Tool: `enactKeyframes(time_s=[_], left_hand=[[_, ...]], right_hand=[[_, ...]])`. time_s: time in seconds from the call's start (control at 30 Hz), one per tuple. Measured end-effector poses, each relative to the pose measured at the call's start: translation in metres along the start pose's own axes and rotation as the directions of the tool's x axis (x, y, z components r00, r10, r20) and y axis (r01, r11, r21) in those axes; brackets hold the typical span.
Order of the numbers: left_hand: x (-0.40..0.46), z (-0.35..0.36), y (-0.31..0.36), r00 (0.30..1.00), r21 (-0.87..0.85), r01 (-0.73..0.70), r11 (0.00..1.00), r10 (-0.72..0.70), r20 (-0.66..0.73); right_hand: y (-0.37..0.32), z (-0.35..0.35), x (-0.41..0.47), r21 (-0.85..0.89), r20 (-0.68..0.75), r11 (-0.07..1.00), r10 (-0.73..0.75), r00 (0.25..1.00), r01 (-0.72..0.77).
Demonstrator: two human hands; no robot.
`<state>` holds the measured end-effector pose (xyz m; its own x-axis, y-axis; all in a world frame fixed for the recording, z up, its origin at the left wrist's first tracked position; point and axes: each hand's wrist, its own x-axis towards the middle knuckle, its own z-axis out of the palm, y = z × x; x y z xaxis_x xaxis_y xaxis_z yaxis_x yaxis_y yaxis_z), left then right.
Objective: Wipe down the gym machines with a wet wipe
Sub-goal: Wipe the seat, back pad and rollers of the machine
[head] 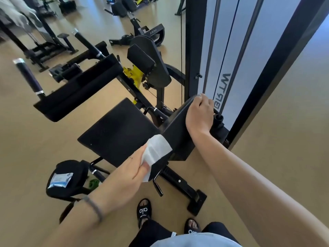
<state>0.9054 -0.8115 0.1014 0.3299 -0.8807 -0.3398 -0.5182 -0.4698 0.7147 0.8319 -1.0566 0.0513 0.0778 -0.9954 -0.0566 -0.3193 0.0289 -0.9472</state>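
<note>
I have my left hand (131, 168) pinching the folded white wet wipe (155, 151) against the black padded backrest (178, 129); my right hand (200, 113) grips its top. Next, I'd sweep upward.

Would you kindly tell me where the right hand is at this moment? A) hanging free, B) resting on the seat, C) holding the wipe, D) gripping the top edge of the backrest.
D: the right hand has its fingers curled over the top edge of the backrest, while the left hand holds the wipe.
</note>
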Motion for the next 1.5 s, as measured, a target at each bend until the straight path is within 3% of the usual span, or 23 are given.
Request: enactKeyframes(time_s=[0.1,0.27,0.47,0.6,0.8,0.9,1.0,1.07,1.17,1.27,1.4,1.5], left_hand=[[0.038,-0.003,0.016,0.999,-0.077,0.028,0.997,-0.025,0.04],[0.124,-0.009,0.05,0.962,-0.222,0.155,0.963,-0.096,0.255],[0.081,-0.016,0.007,0.945,-0.271,-0.013,0.962,0.101,0.312],[0.101,-0.021,-0.011,0.908,-0.238,0.016,0.971,0.086,0.41],[0.211,-0.012,0.038,0.88,-0.421,0.004,0.907,0.196,0.432],[0.212,-0.005,0.016,0.868,-0.389,-0.089,0.917,0.263,0.421],[0.171,0.0,-0.047,0.867,-0.376,-0.047,0.925,0.225,0.445],[0.146,-0.006,-0.063,0.864,-0.395,-0.106,0.913,0.281,0.418],[0.147,-0.021,-0.03,0.776,-0.385,-0.221,0.896,0.401,0.487],[0.177,-0.022,0.005,0.731,-0.406,-0.39,0.827,0.546,0.41],[0.194,-0.018,-0.01,0.753,-0.387,-0.39,0.836,0.531,0.389],[0.177,-0.034,-0.064,0.79,-0.357,-0.261,0.897,0.411,0.455]], right_hand=[[-0.001,0.001,0.002,0.028,-0.01,1.0,0.015,1.0,-0.014],[-0.001,-0.001,0.004,0.064,-0.018,0.998,0.031,0.999,-0.029],[0.002,0.002,0.001,0.107,-0.033,0.993,0.044,0.998,-0.04],[-0.001,0.004,0.005,0.127,-0.064,0.989,0.082,0.995,-0.073],[-0.008,0.004,0.004,0.129,-0.117,0.988,0.101,0.988,-0.086],[-0.007,0.004,0.0,0.123,-0.119,0.988,0.107,0.987,-0.092],[-0.005,0.006,-0.001,0.127,-0.127,0.986,0.126,0.984,-0.11],[-0.005,0.007,0.001,0.115,-0.149,0.985,0.142,0.979,-0.125],[-0.006,0.009,0.004,0.079,-0.168,0.989,0.138,0.976,-0.127],[-0.004,0.01,0.003,0.071,-0.183,0.99,0.13,0.974,-0.119],[-0.005,0.009,0.003,0.025,-0.188,0.991,0.132,0.973,-0.13],[-0.007,0.008,0.002,-0.04,-0.176,0.991,0.119,0.977,-0.128]])
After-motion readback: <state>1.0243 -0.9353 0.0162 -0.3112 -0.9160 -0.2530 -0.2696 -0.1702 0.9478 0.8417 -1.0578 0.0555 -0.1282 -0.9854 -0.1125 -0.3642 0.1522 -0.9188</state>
